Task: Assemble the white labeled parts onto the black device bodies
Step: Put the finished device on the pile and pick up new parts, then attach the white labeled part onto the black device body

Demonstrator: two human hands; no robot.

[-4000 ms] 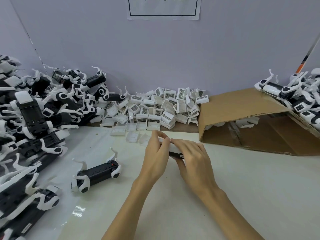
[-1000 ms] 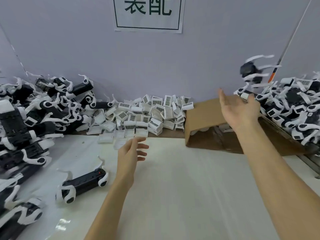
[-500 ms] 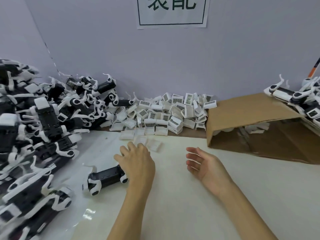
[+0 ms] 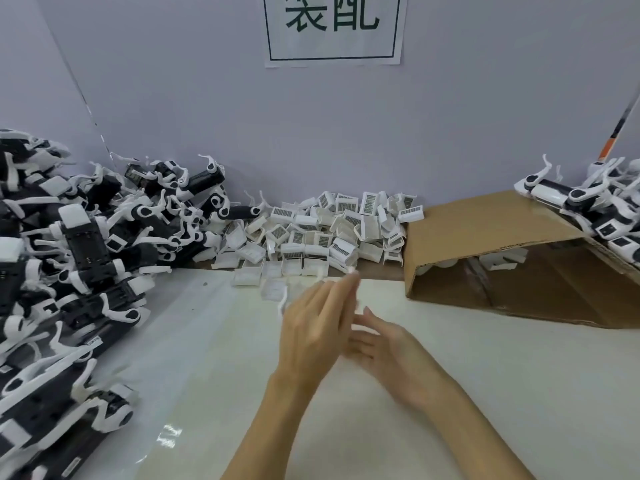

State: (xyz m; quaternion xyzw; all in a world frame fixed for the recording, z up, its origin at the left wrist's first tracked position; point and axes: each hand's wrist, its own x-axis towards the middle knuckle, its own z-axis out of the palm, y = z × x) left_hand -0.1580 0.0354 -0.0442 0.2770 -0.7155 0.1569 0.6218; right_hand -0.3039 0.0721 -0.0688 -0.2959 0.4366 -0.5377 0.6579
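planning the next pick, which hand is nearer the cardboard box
Right. The right hand is mid-table, just left of and nearer than the box; the left hand sits further left, beside it.

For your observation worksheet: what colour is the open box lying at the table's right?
Plain brown cardboard box, best seen in the head view.

I read two large dark characters, 装配, inside a thin frame on a white paper sign (image 4: 334,29) on the wall; white labeled parts (image 4: 322,226) carry barcodes, too small for me to read
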